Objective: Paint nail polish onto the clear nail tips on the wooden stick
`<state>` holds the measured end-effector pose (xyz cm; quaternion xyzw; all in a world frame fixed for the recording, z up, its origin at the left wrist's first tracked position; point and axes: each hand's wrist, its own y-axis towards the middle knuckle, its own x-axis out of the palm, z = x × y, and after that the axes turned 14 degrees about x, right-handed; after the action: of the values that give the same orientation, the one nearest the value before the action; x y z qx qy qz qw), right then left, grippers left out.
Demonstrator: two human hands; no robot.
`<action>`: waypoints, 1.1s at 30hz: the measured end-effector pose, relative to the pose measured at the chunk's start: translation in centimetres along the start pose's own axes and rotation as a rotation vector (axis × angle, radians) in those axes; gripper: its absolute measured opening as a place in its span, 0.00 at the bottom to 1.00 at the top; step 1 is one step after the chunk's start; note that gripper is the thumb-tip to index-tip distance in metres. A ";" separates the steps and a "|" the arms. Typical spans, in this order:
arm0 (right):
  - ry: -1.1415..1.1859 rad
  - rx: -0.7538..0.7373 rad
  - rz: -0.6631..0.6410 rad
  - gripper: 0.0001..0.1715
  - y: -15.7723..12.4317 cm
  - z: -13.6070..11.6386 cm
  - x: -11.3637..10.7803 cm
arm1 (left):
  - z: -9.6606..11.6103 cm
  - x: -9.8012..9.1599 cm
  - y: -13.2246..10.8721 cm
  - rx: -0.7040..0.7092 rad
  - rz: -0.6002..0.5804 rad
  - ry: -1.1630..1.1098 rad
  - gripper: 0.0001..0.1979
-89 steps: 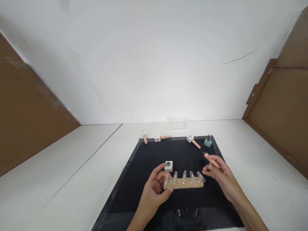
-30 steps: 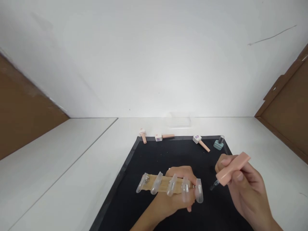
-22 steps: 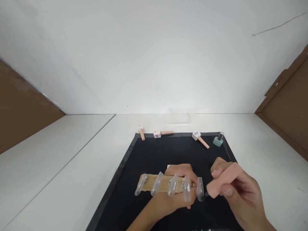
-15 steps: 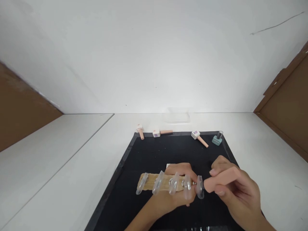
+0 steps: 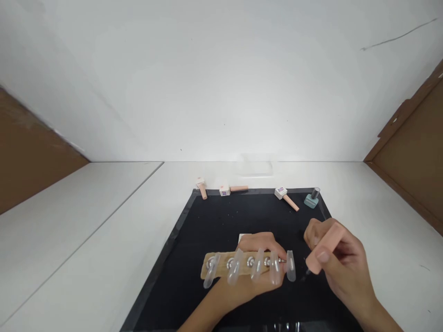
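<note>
Over the black mat [image 5: 207, 226]: wooden strip [image 5: 220, 263] bearing five clear nail tips [image 5: 256, 266]
Left hand [image 5: 258, 241]: fingers clamped on the strip's right end
Right hand [image 5: 341, 263]: fingers pinching peach brush cap [image 5: 326, 249], blurred brush [image 5: 307, 273] just beside the end tip

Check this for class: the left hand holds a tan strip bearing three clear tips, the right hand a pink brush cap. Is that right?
Not quite: the head view shows five clear tips, not three, on the tan strip in the left hand. The right hand holds the pink brush cap.
</note>
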<state>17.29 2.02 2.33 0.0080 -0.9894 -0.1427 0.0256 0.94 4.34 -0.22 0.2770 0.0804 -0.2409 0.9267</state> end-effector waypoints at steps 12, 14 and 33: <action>-0.337 -0.213 0.035 0.15 -0.1 -0.3 0.4 | 0.9 0.5 0.8 -0.043 -0.034 0.015 0.04; -0.402 -0.297 0.045 0.15 0.1 -0.3 0.5 | 0.8 0.8 0.8 -0.003 -0.050 0.060 0.06; -0.388 -0.262 0.060 0.16 0.5 -0.4 -0.2 | 1.1 0.6 0.9 -0.088 -0.104 0.143 0.06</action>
<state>17.54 2.35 2.86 -0.0522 -0.9486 -0.2681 -0.1598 1.91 4.14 0.98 0.2478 0.1710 -0.2645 0.9162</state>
